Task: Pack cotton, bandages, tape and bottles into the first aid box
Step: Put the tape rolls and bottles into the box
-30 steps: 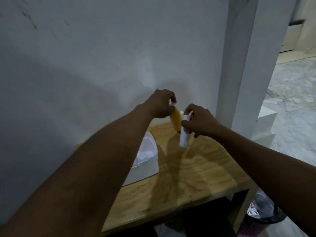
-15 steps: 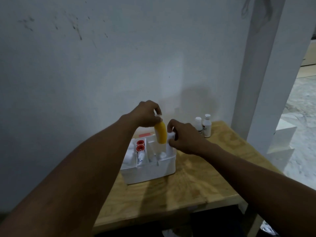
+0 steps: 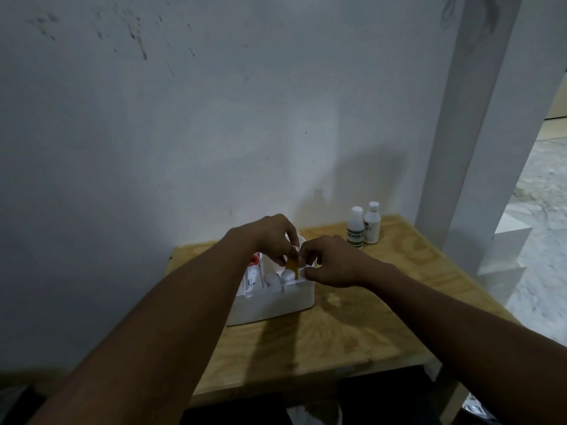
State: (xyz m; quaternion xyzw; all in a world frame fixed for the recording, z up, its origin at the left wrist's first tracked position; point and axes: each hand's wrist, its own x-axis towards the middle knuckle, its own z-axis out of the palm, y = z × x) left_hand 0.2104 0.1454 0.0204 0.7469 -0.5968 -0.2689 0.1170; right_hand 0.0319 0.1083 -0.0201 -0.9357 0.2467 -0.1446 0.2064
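- Since half a second ago, the yellow item (image 3: 291, 266) has come down from above the first aid box (image 3: 276, 305) into it.
- In the box, left of your grip, are red-capped tubes (image 3: 254, 259). Cotton balls (image 3: 287, 275) lie just below it.
- Your left hand (image 3: 273, 237) pinches the yellow item's top, and it hangs upright, narrow and amber.
- Your right hand (image 3: 331, 263) curls at the rim just right of the grip. I cannot tell if it holds anything.
- Two white bottles (image 3: 363, 223) stand well to the right on the table (image 3: 352, 332).

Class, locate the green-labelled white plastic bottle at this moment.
In the head view the green-labelled white plastic bottle stands at the wooden table's back right, beside a second white bottle, near the wall.
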